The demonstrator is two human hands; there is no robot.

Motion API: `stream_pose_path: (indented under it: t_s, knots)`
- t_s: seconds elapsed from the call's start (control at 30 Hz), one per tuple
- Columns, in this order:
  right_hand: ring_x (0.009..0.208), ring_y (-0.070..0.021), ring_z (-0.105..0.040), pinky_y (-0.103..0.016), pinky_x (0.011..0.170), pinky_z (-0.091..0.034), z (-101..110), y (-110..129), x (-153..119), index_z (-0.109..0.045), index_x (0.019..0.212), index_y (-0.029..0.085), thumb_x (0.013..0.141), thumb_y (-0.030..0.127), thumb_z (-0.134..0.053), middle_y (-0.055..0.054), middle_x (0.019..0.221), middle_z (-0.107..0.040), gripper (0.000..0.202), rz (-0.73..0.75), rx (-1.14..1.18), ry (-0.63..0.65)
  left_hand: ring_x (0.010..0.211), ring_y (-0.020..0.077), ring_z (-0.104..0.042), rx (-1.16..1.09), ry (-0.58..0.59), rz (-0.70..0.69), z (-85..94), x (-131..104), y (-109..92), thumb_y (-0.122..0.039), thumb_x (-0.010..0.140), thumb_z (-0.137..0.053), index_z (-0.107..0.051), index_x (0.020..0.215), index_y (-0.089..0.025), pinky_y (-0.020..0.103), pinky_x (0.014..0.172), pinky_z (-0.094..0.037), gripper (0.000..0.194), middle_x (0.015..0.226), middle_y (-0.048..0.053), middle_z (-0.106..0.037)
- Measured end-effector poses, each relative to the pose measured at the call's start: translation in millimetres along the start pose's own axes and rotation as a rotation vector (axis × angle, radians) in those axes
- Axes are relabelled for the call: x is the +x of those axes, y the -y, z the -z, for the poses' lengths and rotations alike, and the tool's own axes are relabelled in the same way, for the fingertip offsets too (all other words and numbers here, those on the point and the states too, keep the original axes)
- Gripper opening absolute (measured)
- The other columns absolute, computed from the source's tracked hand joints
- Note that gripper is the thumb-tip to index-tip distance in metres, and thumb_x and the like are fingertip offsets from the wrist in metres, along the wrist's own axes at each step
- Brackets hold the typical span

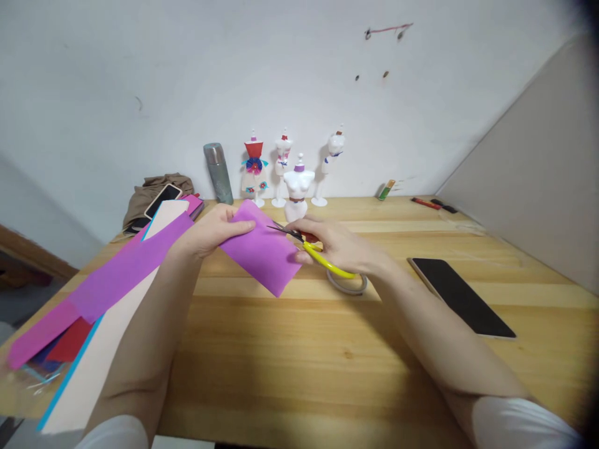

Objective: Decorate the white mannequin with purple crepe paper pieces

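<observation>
Between thumb and fingers, my left hand (213,229) pinches the upper left part of a purple sheet (264,255), which looks like felt or craft paper. My right hand (339,244) is closed around yellow-handled scissors (327,260). Their dark blades point left and lie over the upper right part of the sheet; I cannot tell whether they cut into it. The fingers of my right hand are close to the sheet's right corner. Just behind the sheet stands a white mini mannequin (298,187) with a purple neck band. A roll of tape (347,284) lies below my right hand.
Several dressed mini mannequins (254,163) and a grey-green flask (218,174) stand along the wall. Long purple and white strips (133,265) lie at the left, near a phone (163,199). A black tablet-like slab (461,296) lies at the right. A glue stick (386,189) stands at the back.
</observation>
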State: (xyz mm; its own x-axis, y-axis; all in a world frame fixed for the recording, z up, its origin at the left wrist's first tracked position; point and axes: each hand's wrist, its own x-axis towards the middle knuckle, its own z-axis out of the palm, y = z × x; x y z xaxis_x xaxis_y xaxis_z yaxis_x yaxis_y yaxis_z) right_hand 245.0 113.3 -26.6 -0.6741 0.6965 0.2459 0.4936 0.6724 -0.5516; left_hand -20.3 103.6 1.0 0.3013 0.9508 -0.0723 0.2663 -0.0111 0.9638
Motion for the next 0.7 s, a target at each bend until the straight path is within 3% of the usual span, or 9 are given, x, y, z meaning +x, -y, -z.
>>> stream_pose_path:
  t_s: [0.3,0.57,0.7]
  knots:
    - [0.072,-0.0188,-0.051,-0.03,0.065,-0.033,-2.7,2.0,1.2,-0.066,0.103,0.019,0.085,0.052,-0.067,-0.002,0.082,-0.06,0.037,-0.021,0.03,-0.024,0.083,0.0225,-0.071,0.011,0.082,-0.039,0.3,-0.9,-0.9,-0.045,0.073,-0.082,-0.079,0.103,-0.014,0.029,0.074,-0.053,0.043,0.094,0.009,-0.079]
    - [0.071,-0.0169,-0.047,-0.029,0.064,-0.031,-6.6,1.4,3.5,-0.06,0.089,0.019,0.085,0.051,-0.067,0.0,0.078,-0.056,0.032,0.003,0.043,-0.031,0.077,0.0206,-0.07,-0.077,0.142,-0.042,-2.5,3.8,3.1,-0.04,0.071,-0.084,-0.079,0.101,-0.012,0.029,0.071,-0.054,0.042,0.094,0.011,-0.079]
    - [0.07,-0.0154,-0.045,-0.029,0.063,-0.032,-10.2,1.0,3.7,-0.057,0.086,0.02,0.085,0.047,-0.068,0.001,0.077,-0.053,0.028,0.011,0.176,-0.025,0.078,0.0209,-0.07,-0.103,0.178,-0.08,-4.4,5.3,4.9,-0.038,0.072,-0.084,-0.077,0.103,-0.011,0.028,0.071,-0.054,0.041,0.093,0.012,-0.079]
